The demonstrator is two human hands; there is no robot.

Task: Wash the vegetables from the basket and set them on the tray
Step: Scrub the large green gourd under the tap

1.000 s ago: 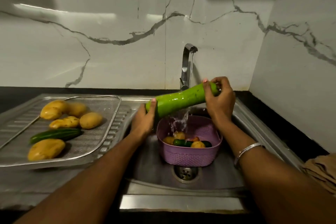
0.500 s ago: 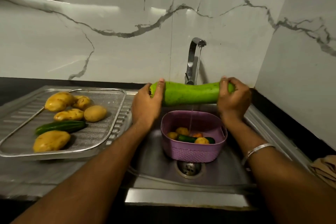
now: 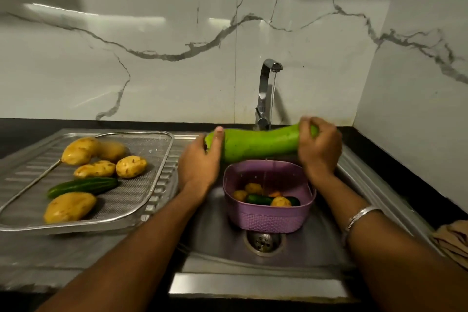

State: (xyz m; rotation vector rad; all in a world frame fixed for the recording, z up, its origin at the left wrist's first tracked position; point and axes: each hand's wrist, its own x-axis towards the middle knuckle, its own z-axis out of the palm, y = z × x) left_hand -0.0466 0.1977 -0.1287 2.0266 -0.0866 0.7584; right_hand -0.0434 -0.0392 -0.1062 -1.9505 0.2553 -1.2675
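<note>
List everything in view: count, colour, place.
bottle gourd: 1, light green, held level under the tap
potatoes on tray: 5, yellow-brown, on the mesh
cucumber on tray: 1, dark green, among the potatoes
tray: 1, steel mesh, on the drainboard
basket: 1, purple, in the sink, with potatoes and a cucumber inside
sink: 1, steel
tap: 1, chrome, running
cloth: 1, tan, right edge
left hand: grips the gourd's left end
right hand: grips its right end
</note>
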